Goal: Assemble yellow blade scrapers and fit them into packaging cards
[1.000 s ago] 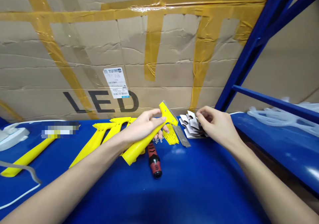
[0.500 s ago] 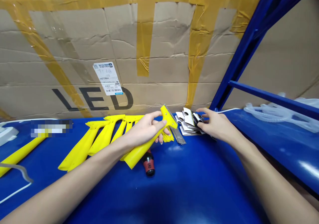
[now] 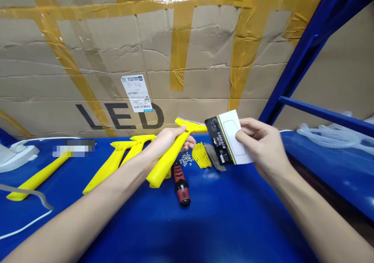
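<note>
my left hand (image 3: 168, 141) is clamped around the handle of a yellow plastic scraper (image 3: 172, 154), with the wide head and its thin metal edge angled up and away from me. the scraper is in the air just above the shelf. my right hand (image 3: 263, 144) is closed on a flat white-and-black card packet (image 3: 225, 137), pinching it between thumb and fingers and holding it up on edge, tilted, with an oval recess showing in the white part. its black end overlaps the scraper head from where i look, but i can't tell if they touch.

below my hands, a red-and-black screwdriver (image 3: 181, 186) lies on a blue metal shelf (image 3: 233, 220), beside a scatter of tiny metal screws (image 3: 185, 158). next to those are a yellow comb-shaped plastic piece (image 3: 201, 155) and a narrow grey metal strip (image 3: 214, 156). two more yellow plastic scraper handles (image 3: 109, 165) lie to the left, and beyond them a long yellow handle (image 3: 37, 179). a big brown cardboard box (image 3: 189, 48) crossed with yellow tape stands behind, printed with black "led" letters (image 3: 119, 117). clear plastic tubing (image 3: 327, 138) lies on the right.
</note>
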The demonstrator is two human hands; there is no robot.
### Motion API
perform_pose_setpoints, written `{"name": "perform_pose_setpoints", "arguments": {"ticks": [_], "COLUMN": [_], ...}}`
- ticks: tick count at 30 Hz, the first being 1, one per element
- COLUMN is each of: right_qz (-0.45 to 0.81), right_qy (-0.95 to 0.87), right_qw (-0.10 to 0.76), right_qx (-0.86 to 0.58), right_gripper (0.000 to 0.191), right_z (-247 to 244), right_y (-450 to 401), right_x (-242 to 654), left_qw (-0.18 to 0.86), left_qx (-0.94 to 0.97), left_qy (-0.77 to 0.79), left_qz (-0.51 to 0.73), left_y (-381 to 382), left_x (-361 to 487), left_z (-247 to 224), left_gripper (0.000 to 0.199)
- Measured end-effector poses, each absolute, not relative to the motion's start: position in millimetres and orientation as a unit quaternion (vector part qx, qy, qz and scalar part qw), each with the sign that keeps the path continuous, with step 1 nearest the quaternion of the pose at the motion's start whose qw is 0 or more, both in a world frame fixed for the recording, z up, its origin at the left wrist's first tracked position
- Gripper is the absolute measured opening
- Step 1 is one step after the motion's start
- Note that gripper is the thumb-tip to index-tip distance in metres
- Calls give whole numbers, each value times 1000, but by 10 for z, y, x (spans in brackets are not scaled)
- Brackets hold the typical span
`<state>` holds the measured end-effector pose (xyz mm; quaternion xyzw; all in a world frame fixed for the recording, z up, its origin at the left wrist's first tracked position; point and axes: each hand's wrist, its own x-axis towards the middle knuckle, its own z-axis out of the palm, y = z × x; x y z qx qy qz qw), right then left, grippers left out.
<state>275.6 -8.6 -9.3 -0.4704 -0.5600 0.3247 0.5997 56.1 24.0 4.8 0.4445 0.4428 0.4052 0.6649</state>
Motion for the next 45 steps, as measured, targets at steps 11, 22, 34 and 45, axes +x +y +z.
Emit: {"name": "perform_pose_setpoints", "arguments": {"ticks": [11, 22, 34, 45], "right_qz": [586, 612, 607, 686], "right_qy": [-534, -518, -538, -469], "right_qw": [469, 454, 409, 454], "right_qx": [-389, -388, -418, -321], "right_gripper": [24, 35, 34, 37], "right_z": [-354, -428, -481, -368], "right_y": [-73, -16, -31, -131], "right_x": [2513, 2533, 2471, 2387], "left_qw": [712, 655, 647, 648], "left_qx": [315, 339, 393, 377], "left_qy": [313, 230, 176, 184], "left_qz": [544, 635, 629, 636], "left_y": [190, 205, 210, 176], "left_x": [411, 374, 404, 497], "left_z": [180, 249, 158, 89], "left_gripper": [19, 32, 14, 13]}}
